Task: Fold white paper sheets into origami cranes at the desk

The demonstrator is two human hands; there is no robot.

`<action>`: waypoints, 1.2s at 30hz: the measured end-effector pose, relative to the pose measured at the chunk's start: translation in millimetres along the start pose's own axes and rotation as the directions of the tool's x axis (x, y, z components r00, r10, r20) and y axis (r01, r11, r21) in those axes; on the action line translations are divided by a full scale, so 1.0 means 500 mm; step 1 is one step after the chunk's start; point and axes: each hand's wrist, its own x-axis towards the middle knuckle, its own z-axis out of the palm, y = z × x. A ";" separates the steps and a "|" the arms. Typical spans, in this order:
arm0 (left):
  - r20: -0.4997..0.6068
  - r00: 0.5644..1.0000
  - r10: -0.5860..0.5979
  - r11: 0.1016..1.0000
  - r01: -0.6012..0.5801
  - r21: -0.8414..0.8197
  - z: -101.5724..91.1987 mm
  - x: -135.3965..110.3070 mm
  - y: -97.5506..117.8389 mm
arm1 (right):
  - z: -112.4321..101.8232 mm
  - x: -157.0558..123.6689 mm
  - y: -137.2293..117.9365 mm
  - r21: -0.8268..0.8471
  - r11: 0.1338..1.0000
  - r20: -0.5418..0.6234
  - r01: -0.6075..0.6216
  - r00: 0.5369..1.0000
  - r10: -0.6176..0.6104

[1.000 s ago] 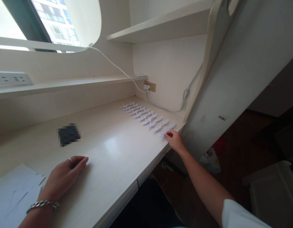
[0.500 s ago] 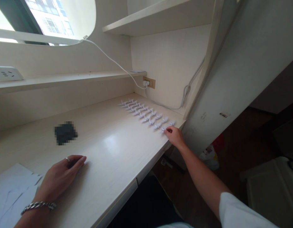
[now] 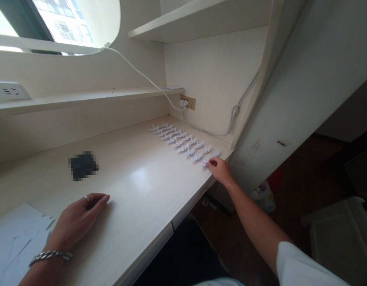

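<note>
My right hand (image 3: 220,168) is at the right end of the desk, thumb and forefinger closed on a small white folded paper crane (image 3: 204,163). That crane is at the near end of the front one of two rows of paper cranes (image 3: 179,142), which run back towards the corner. My left hand (image 3: 82,214), wearing a ring and a chain bracelet, rests on the desk at the lower left. Its fingers are curled with the thumb against them, and nothing shows between them.
White paper sheets (image 3: 18,242) lie by my left wrist. A dark pixelated object (image 3: 83,165) is on the desk (image 3: 132,214) beyond that hand. A white cable (image 3: 141,75) runs to a wall socket (image 3: 189,102); a grey cable (image 3: 235,113) hangs along the right side panel.
The view has shifted very slightly. Both hands hold nearly the same positions, and my right fingers remain on the same paper crane.
</note>
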 end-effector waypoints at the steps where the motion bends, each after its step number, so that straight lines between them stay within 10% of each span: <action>1: 0.001 1.000 0.000 1.000 0.000 0.001 0.000 0.000 -0.001 | 0.001 0.001 0.001 0.007 1.000 -0.001 -0.002 1.000 0.002; 12: 0.019 0.999 0.045 0.999 -0.044 -0.024 -0.007 -0.013 0.012 | -0.008 -0.072 -0.046 0.109 0.993 -0.130 0.048 0.991 -0.034; 15: 0.053 0.995 0.081 0.996 -0.079 -0.048 -0.014 -0.028 0.027 | 0.043 -0.114 -0.139 0.155 0.963 0.140 0.219 0.960 -0.241; 18: 0.067 0.992 0.108 0.993 -0.105 -0.046 -0.019 -0.042 0.040 | 0.130 -0.136 -0.249 0.216 0.895 0.401 0.391 0.800 -0.446; 22: 0.064 0.992 0.105 0.994 -0.102 -0.038 -0.023 -0.048 0.043 | 0.248 -0.137 -0.373 0.268 0.845 0.454 0.463 0.713 -0.535; 27: 0.054 0.995 0.089 0.996 -0.089 -0.001 -0.030 -0.050 0.019 | 0.344 -0.131 -0.464 0.181 0.844 0.464 0.506 0.712 -0.527; 32: -0.163 0.986 0.042 0.999 -0.043 -0.006 -0.063 -0.094 -0.044 | 0.387 -0.129 -0.492 0.203 0.849 0.480 0.488 0.706 -0.521; 36: -0.373 0.903 -0.211 0.973 0.232 0.010 -0.109 -0.152 -0.118 | 0.397 -0.116 -0.477 0.290 0.841 0.514 0.456 0.667 -0.539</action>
